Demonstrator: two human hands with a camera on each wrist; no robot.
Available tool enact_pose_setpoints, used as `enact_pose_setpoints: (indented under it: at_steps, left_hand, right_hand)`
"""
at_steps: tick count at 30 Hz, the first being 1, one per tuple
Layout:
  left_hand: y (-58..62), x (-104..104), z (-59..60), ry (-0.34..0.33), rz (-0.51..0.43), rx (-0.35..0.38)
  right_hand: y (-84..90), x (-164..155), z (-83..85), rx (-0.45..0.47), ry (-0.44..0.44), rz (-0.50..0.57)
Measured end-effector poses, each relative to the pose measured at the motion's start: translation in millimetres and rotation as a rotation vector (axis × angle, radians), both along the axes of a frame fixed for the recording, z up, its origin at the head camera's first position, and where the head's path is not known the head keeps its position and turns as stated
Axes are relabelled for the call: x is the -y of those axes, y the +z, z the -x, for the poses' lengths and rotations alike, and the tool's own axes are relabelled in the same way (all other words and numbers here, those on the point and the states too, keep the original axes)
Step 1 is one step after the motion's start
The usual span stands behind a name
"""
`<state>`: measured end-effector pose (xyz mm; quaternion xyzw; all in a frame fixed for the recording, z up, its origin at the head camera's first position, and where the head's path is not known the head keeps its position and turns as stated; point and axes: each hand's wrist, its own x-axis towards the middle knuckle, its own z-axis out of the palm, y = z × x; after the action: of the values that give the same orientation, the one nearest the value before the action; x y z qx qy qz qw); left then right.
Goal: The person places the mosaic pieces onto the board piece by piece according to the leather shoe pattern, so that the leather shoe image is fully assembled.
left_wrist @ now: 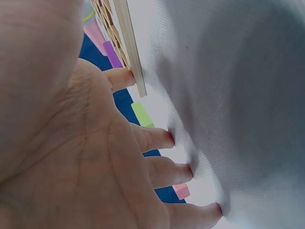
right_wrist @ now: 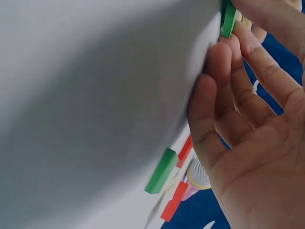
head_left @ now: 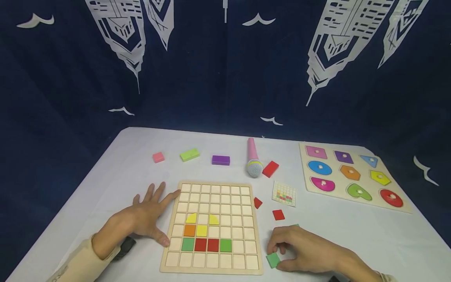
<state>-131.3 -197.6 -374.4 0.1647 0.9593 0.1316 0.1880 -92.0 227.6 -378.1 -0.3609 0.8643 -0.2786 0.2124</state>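
My left hand lies with spread fingers at the left side of a wooden grid board, index finger and thumb touching its edge. The other fingertips rest on the cloth in the left wrist view. Right of the board, my right hand pinches a green square tile between thumb and fingers, low at the table; the tile also shows in the right wrist view. On the grid sit two yellow quarter-round tiles, an orange tile, a yellow square, two red squares and two green squares.
Beside the board lie red tiles, a pattern card and a green tile partly hidden by my right hand. Farther back are a pink toy microphone, several coloured blocks and a shape puzzle.
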Motion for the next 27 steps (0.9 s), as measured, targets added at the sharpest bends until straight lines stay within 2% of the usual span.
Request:
enact_pose_setpoints:
  at_steps: [5, 11, 14, 19, 27]
  left_hand:
    - [1.3, 0, -0.6, 0.005, -0.002, 0.003]
    - [1.8, -1, -1.0, 0.005, -0.005, 0.001]
    - [2.1, 0, -1.5, 0.008, -0.012, 0.002]
    - [1.0, 1, -1.8, 0.01, -0.029, 0.005]
    - [0.4, 1, -1.6, 0.012, -0.027, 0.007]
  right_hand:
    - [6.7, 2, 8.1, -0.012, -0.008, 0.029]
    - [11.1, 17, 15.2, -0.144, 0.017, 0.095]
    - [10.2, 30, 19.2, -0.171, 0.033, 0.116]
    - [7.1, 53, 22.1, -0.14, 0.042, 0.113]
    - [2.1, 74, 21.1, -0.113, 0.032, 0.046]
